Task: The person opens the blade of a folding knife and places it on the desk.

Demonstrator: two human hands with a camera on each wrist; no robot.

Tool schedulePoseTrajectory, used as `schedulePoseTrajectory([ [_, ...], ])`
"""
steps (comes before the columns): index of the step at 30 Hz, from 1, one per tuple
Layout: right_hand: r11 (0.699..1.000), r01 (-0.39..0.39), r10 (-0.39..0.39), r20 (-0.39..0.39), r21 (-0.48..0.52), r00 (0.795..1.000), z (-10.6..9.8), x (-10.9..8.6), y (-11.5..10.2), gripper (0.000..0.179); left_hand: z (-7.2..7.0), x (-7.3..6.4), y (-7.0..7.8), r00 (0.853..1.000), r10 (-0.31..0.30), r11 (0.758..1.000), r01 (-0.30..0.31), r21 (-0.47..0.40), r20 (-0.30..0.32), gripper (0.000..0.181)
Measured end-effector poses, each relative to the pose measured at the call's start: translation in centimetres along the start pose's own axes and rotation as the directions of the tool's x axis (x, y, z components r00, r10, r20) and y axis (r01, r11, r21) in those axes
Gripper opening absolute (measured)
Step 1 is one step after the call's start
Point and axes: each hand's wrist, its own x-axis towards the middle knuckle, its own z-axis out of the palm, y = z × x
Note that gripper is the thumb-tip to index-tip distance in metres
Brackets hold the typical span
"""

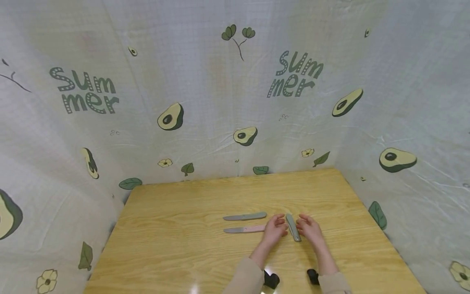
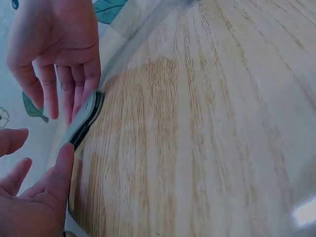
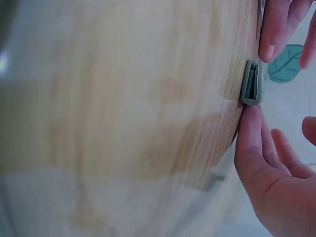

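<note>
A folded knife with a grey-green handle (image 1: 293, 228) lies on the wooden table between the two hands. My left hand (image 1: 275, 230) is on its left side, fingers relaxed and slightly bent; in the left wrist view a fingertip of the left hand (image 2: 37, 192) meets the knife's near end. On the other side, my right hand (image 1: 310, 229) has loosely bent fingers. Fingertips of the right hand (image 3: 276, 177) touch or nearly touch the folded knife (image 3: 252, 84) in the right wrist view. Neither hand curls round it.
Left of the hands lie two unfolded knives, blades pointing left: a grey-green-handled knife (image 1: 245, 216) and, nearer, a pink-handled knife (image 1: 244, 230), its handle end partly behind the left hand. A printed cloth (image 1: 205, 81) surrounds the table (image 1: 165, 245) at the back and sides.
</note>
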Motion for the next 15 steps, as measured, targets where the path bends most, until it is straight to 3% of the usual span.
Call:
schedulePoseTrajectory([
  [15,1.0,0.011,-0.011,-0.006,0.024,1.0,0.82,0.14,-0.14,0.043,0.08,0.06,0.36,0.998,-0.042,0.999,0.043,-0.018,0.04,0.048],
])
